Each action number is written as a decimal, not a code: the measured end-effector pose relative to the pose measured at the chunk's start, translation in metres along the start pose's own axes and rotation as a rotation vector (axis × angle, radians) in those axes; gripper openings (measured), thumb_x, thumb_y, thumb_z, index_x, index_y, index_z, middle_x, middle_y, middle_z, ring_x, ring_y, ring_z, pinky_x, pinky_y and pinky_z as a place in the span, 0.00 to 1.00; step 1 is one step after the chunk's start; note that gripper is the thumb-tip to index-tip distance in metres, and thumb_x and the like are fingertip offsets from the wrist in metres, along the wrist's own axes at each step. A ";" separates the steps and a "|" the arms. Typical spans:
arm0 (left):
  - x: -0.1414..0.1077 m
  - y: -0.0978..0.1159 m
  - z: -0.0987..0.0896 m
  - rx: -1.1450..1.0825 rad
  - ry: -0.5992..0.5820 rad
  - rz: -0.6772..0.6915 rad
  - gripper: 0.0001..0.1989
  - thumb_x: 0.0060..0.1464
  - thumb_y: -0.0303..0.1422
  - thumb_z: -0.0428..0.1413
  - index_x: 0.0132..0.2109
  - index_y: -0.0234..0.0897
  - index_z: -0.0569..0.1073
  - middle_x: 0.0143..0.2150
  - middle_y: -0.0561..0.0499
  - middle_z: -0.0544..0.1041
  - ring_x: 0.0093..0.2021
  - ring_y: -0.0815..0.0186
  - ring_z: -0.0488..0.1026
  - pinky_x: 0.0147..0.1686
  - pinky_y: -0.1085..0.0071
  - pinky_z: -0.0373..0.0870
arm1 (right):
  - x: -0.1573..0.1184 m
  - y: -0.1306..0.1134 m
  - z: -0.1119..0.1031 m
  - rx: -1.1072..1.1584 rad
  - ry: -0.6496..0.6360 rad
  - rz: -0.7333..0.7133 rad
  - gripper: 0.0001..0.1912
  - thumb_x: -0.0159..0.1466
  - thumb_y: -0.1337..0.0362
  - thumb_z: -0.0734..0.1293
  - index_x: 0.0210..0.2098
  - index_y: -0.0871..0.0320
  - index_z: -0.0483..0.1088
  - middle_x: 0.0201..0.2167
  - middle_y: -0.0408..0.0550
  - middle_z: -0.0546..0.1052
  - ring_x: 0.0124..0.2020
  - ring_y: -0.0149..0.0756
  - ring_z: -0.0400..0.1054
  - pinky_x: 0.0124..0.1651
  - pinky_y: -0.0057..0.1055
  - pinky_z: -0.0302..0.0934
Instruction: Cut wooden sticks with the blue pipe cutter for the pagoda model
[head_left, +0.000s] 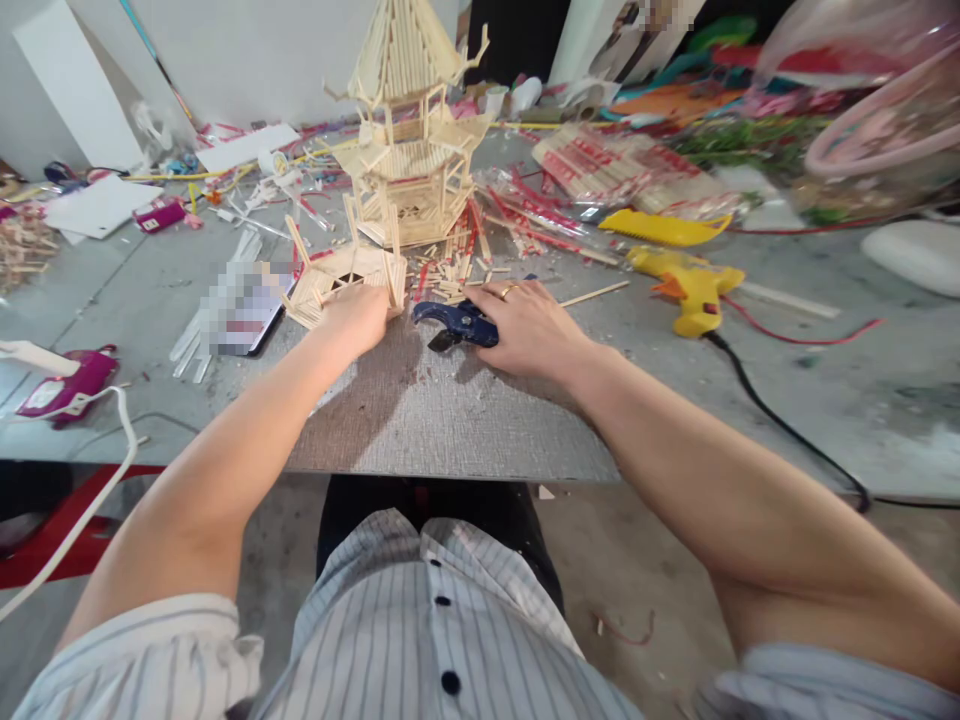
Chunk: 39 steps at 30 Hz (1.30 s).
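Note:
My left hand [356,315] is closed at the near edge of a small hexagonal frame of wooden sticks [311,290], with short posts standing up from it. The back of the hand hides its fingertips. My right hand [529,325] lies over a dark blue pipe cutter [457,322], its fingers bent round the handles. The cutter's curved jaw points left, toward the frame. Right behind the frame rises a tiered pagoda model [416,160] built of the same sticks. Short cut stick pieces [450,275] lie scattered between the pagoda and my right hand.
A yellow glue gun [690,285] with a black cord lies to the right. Bagged sticks [600,165] and a yellow-handled tool [664,226] are behind it. Left of the frame are a phone [262,310] and clear glue sticks [199,330]. A purple device [71,385] sits far left.

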<state>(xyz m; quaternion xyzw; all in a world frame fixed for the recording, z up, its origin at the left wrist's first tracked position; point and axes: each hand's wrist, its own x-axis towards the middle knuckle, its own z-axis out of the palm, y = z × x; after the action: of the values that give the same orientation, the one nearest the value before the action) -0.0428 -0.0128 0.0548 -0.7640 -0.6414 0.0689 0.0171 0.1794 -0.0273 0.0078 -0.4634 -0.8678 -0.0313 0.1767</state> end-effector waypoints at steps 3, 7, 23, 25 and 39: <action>-0.008 -0.001 0.005 -0.039 0.108 0.078 0.16 0.60 0.36 0.45 0.47 0.35 0.73 0.46 0.36 0.77 0.49 0.52 0.74 0.42 0.61 0.69 | -0.001 -0.003 -0.007 0.021 0.082 0.011 0.35 0.55 0.61 0.64 0.62 0.55 0.58 0.56 0.57 0.69 0.57 0.54 0.62 0.60 0.56 0.49; -0.016 0.002 0.009 -0.316 0.229 0.145 0.14 0.61 0.37 0.44 0.42 0.34 0.71 0.34 0.42 0.78 0.36 0.61 0.75 0.37 0.66 0.68 | -0.003 -0.007 -0.017 0.062 0.225 0.073 0.37 0.55 0.61 0.63 0.64 0.55 0.55 0.59 0.57 0.66 0.60 0.55 0.58 0.61 0.57 0.47; -0.027 0.018 0.025 -1.408 0.190 0.494 0.19 0.50 0.49 0.59 0.30 0.38 0.67 0.20 0.58 0.64 0.17 0.77 0.58 0.17 0.77 0.56 | -0.003 -0.001 -0.004 0.016 0.302 0.002 0.32 0.53 0.58 0.64 0.57 0.57 0.61 0.53 0.57 0.69 0.56 0.53 0.61 0.60 0.53 0.49; -0.026 0.022 0.025 -1.497 0.171 0.575 0.20 0.48 0.49 0.60 0.29 0.36 0.66 0.20 0.59 0.63 0.17 0.78 0.57 0.16 0.78 0.55 | -0.002 0.000 0.001 0.039 0.349 -0.055 0.30 0.53 0.58 0.64 0.55 0.57 0.62 0.51 0.56 0.70 0.54 0.51 0.62 0.60 0.52 0.50; -0.030 0.028 0.021 -1.558 0.172 0.673 0.18 0.50 0.45 0.61 0.29 0.35 0.68 0.17 0.60 0.60 0.18 0.78 0.57 0.18 0.77 0.53 | -0.005 -0.005 0.004 0.088 0.393 -0.161 0.22 0.53 0.59 0.62 0.47 0.58 0.65 0.40 0.55 0.73 0.45 0.47 0.66 0.50 0.45 0.60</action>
<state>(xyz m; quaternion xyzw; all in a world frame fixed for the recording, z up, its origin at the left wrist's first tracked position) -0.0228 -0.0484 0.0337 -0.7102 -0.2410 -0.4487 -0.4860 0.1766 -0.0329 0.0034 -0.3691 -0.8515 -0.0970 0.3595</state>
